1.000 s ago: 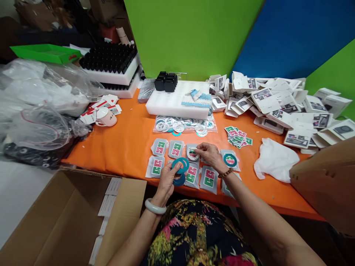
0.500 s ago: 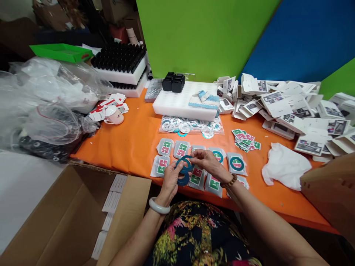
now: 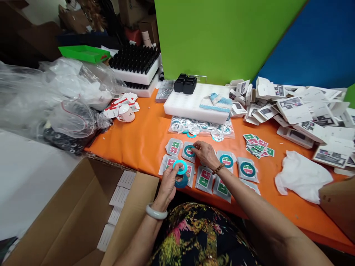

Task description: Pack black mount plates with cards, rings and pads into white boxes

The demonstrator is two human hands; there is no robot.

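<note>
Grey packets with green and pink labels (image 3: 205, 178) lie in two rows near the front edge of the orange table (image 3: 144, 136). My left hand (image 3: 169, 183) is closed on a small stack of teal rings (image 3: 181, 172), held over the front row. My right hand (image 3: 203, 153) reaches to a back-row packet and its fingertips pinch a teal ring (image 3: 189, 151) lying on that packet. Two more packets to the right carry rings (image 3: 226, 160). A clear bag of silver and blue rings (image 3: 199, 127) lies just behind the rows.
A white foam tray (image 3: 194, 105) with black blocks stands behind. Small white boxes (image 3: 299, 111) pile up at the right, beside a stack of green and pink cards (image 3: 256, 144) and a white cloth (image 3: 302, 175). Plastic bags (image 3: 55, 103) fill the left. An open carton (image 3: 83, 218) stands lower left.
My right hand took a teal ring from the stack in my left hand and carried it forward onto a back-row packet. The camera swung left.
</note>
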